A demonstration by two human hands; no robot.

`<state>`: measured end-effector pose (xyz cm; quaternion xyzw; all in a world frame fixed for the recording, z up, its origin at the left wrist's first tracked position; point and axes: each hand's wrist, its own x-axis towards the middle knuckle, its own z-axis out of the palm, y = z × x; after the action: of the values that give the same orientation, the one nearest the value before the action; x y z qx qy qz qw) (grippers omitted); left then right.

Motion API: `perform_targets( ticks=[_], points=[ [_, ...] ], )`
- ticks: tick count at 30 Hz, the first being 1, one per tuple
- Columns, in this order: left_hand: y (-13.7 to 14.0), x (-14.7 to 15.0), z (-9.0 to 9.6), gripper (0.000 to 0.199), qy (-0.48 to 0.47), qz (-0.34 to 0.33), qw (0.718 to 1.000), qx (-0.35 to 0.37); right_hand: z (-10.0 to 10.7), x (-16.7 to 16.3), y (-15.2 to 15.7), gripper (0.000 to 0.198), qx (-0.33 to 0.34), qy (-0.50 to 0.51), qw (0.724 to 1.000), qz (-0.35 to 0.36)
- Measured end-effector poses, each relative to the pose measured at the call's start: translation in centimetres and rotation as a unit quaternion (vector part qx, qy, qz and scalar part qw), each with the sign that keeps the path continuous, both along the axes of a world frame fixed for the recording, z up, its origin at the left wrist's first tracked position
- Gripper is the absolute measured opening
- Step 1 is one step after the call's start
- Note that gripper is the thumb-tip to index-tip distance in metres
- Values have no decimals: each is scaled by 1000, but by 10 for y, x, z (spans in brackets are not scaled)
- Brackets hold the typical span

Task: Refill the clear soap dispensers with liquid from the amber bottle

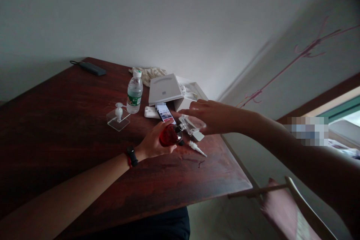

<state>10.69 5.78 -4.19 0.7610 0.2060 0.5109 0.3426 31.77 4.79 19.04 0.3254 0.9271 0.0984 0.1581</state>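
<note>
My left hand is wrapped round a bottle of red liquid, tipped to the right. Its dark neck meets the mouth of a small clear bottle, also tilted. That clear bottle is in my right hand, whose fingers lie over its far side and are partly hidden. Just below the two bottles, a white pump top with a thin tube lies on the table. Something small and black sits under the red bottle's neck. Behind them lies a phone with its screen lit.
On the dark red wooden table stand a water bottle and a clear square stand with a white pump. An open white box, a crumpled cloth and a dark device lie farther back. A chair stands right.
</note>
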Motion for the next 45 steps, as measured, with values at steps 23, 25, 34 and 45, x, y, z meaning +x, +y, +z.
perform_targets(
  ticks=[23, 25, 34, 45],
  points=[
    [-10, -4, 13, 90, 50, 49, 997, -12, 6, -21, -22, 77, 105, -41, 993, 37],
    [-10, -4, 13, 91, 48, 50, 998, -13, 6, -21, -22, 76, 103, -44, 993, 38],
    [-11, -3, 15, 85, 40, 55, 998, -2, 6, -22, -21, 69, 107, -55, 992, 45],
    [-10, -4, 14, 86, 51, 51, 997, -11, 5, -24, -23, 67, 123, -54, 990, 52]
  ],
)
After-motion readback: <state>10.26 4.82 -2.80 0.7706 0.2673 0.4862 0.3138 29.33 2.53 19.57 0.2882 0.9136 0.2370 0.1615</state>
